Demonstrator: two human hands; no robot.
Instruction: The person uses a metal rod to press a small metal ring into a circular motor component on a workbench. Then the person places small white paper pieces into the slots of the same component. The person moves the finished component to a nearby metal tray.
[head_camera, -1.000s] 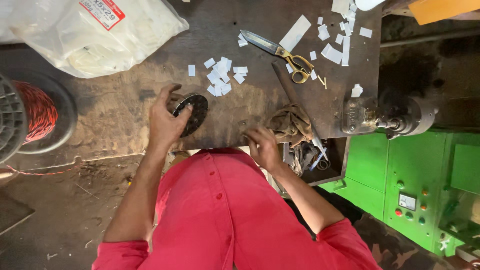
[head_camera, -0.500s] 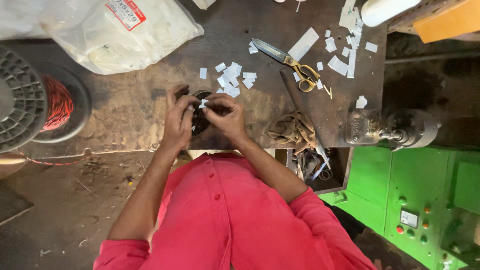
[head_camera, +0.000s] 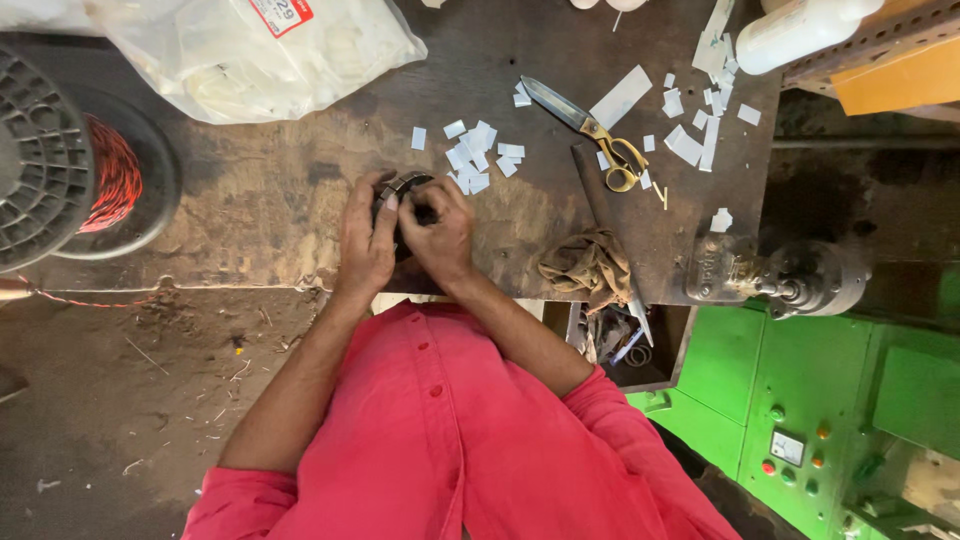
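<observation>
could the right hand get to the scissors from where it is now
Probably yes. The right hand is on the dark ring, and the scissors lie in the open beyond it, with only flat paper bits between.

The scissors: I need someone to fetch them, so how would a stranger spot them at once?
Start at the dark wooden workbench and look to its far right part, among scattered white paper scraps. The scissors lie flat there, the only thing with yellow handle loops and steel blades.

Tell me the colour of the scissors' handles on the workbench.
Yellow-gold handles on the scissors, with dull grey blades; the head view shows them clearly, beyond the hands.
</observation>
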